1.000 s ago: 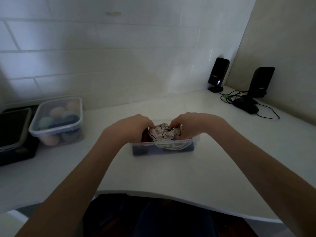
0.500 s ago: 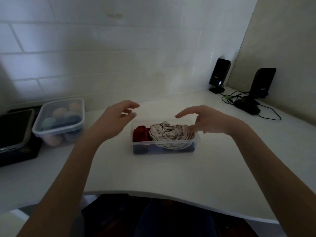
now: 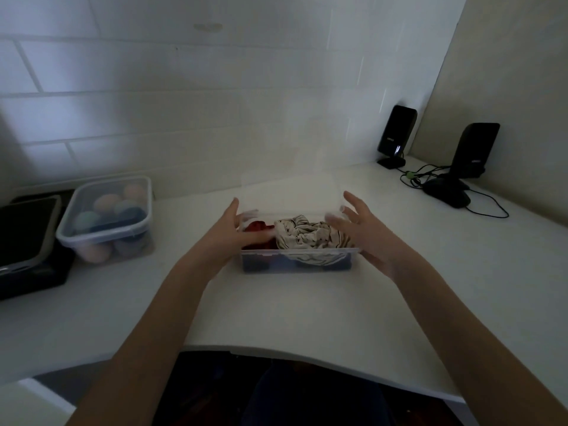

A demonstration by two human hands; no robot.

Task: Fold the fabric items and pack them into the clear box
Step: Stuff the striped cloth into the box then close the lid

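The clear box [image 3: 297,262] stands mid-table. A cream fabric with dark stripes [image 3: 309,235] is bunched up in its right part and rises above the rim. A red fabric [image 3: 257,228] lies at the left, and a dark blue fabric [image 3: 261,265] shows through the front wall. A clear lid [image 3: 292,195] hovers tilted over the back of the box. My left hand [image 3: 235,230] grips its left end. My right hand [image 3: 353,229] grips its right end.
A lidded clear container [image 3: 107,216] of pastel balls sits at the left, next to a black device [image 3: 26,238]. Two black speakers [image 3: 396,133] [image 3: 475,149], a mouse [image 3: 447,195] and cables lie at the back right. The curved table edge [image 3: 276,353] is near me.
My hands left the fabric in the box, lifted apart, reached behind it and now hold the clear lid over the box.
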